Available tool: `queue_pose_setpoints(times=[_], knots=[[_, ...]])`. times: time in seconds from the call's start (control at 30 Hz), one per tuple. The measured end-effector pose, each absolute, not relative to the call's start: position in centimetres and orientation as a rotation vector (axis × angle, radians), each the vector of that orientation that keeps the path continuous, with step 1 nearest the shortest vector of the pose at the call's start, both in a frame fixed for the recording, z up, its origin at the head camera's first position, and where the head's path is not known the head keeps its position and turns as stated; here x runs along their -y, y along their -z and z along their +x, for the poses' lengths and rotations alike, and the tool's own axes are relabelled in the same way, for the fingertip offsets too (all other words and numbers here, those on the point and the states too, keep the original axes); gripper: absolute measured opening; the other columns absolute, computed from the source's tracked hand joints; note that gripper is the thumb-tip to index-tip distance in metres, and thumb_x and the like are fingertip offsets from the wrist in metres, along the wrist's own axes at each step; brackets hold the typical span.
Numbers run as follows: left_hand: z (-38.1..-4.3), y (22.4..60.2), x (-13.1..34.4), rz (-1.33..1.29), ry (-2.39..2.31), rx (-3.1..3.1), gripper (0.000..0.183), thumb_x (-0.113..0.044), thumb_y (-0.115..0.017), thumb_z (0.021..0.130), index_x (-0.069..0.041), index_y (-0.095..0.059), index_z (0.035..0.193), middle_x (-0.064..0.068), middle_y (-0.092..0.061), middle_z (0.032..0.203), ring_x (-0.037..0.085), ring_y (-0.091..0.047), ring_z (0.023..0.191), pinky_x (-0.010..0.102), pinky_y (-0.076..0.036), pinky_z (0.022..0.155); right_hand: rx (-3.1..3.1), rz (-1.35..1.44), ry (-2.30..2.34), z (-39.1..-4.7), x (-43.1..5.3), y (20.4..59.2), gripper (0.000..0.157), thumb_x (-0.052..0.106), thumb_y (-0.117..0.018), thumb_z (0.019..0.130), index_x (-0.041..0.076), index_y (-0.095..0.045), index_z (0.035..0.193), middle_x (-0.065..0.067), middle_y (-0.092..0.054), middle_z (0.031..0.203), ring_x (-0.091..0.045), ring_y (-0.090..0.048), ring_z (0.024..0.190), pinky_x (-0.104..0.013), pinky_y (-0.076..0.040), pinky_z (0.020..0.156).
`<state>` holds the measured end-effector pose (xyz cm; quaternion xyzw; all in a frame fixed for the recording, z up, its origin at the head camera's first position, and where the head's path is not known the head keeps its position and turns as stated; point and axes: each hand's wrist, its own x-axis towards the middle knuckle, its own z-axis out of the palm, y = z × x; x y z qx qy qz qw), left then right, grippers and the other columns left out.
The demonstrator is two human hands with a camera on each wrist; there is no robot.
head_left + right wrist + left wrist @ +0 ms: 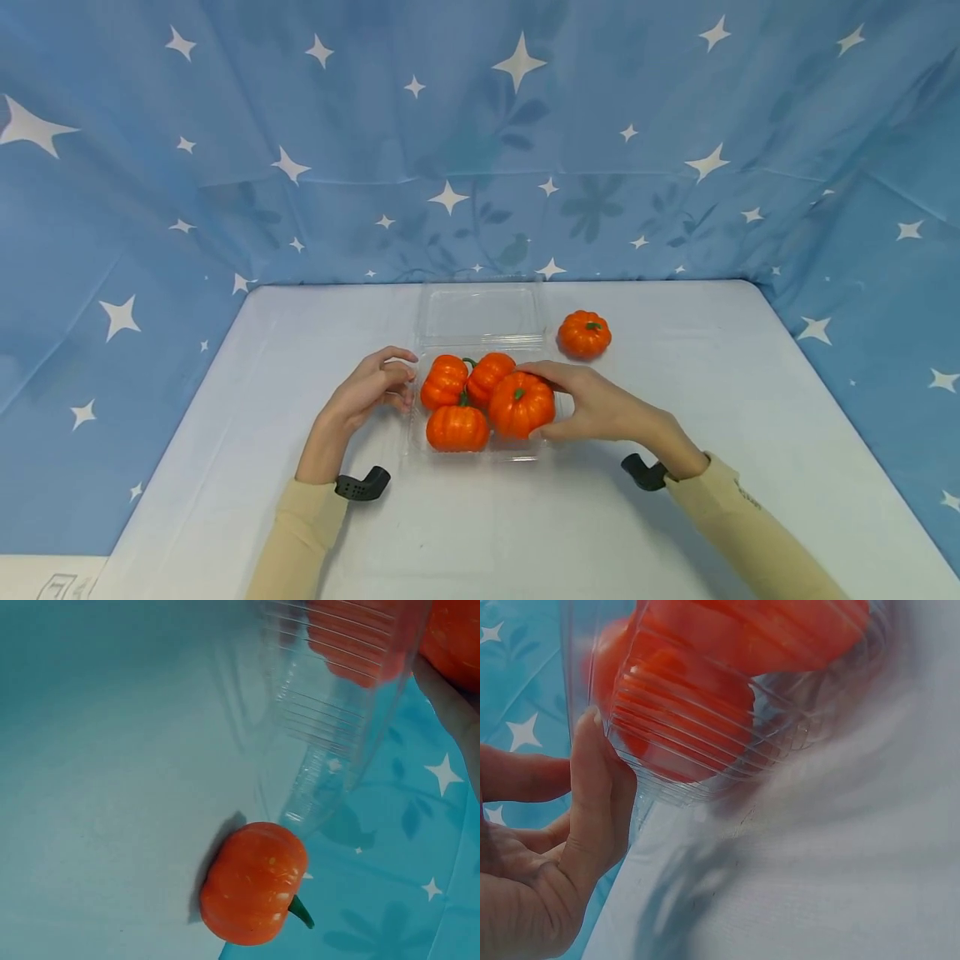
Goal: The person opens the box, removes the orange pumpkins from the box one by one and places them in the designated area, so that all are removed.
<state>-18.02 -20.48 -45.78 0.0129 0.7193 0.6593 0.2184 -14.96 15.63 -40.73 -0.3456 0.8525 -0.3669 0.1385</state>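
A clear plastic clamshell container (480, 340) lies with its lid (480, 312) folded back away from me. Several small orange toy pumpkins sit in its base, among them one at the front left (457, 429). My right hand (592, 404) holds the larger pumpkin (521, 406) on the right side of the base, fingers behind it and thumb in front. At the container's left side, my left hand (369, 390) has loosely bent fingers. In the left wrist view its thumb (596, 795) touches the container's rim; a firm pinch cannot be made out.
One more pumpkin (584, 335) stands on the white table (675, 350), right of the lid; its green stem shows in the right wrist view. A blue curtain with white stars (480, 150) hangs behind and beside the table. Both wrists wear black bands (363, 483).
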Motion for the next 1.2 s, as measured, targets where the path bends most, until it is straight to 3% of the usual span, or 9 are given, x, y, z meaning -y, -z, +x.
queue_pose_setpoints(times=[0.3,0.57,0.87,1.2], knots=[[-18.2,45.7,20.5,0.042,-1.828,-1.982,0.039,-0.005,-0.048,0.102,0.01,-0.043,0.137,0.008,-0.063,0.081,0.018,-0.061,0.063,0.029,-0.059,0.062,-2.463,-0.957,1.226,-16.0,-15.8,39.9,0.08,0.024,-0.086,0.084,0.012,-0.048,0.153,-0.008,-0.057,0.149,-0.029,-0.058,0.134,-0.053,-0.05,0.107],[-18.0,45.7,20.8,0.039,-1.839,-1.979,0.038,-0.004,-0.047,0.101,0.01,-0.044,0.137,0.008,-0.063,0.083,0.018,-0.061,0.064,0.03,-0.059,0.062,-2.452,-0.885,1.392,-16.4,-16.3,39.2,0.081,0.019,-0.086,0.084,0.01,-0.046,0.154,-0.01,-0.053,0.149,-0.032,-0.054,0.137,-0.049,-0.044,0.113],[-18.6,45.9,19.8,0.053,-1.83,-1.953,0.035,-0.005,-0.048,0.102,0.008,-0.046,0.135,0.009,-0.062,0.084,0.019,-0.062,0.064,0.03,-0.059,0.062,-2.581,-0.794,1.449,-16.1,-18.3,39.4,0.081,0.015,-0.087,0.084,0.009,-0.046,0.154,-0.011,-0.054,0.146,-0.029,-0.061,0.128,-0.019,-0.049,0.104],[-18.2,45.8,20.4,0.036,-1.827,-1.967,0.038,-0.006,-0.049,0.102,0.01,-0.043,0.136,0.008,-0.062,0.083,0.019,-0.061,0.065,0.031,-0.059,0.063,-2.718,-0.795,1.441,-17.0,-19.7,38.7,0.08,0.013,-0.087,0.083,0.005,-0.047,0.152,-0.013,-0.056,0.148,-0.033,-0.057,0.133,-0.014,-0.045,0.104]])
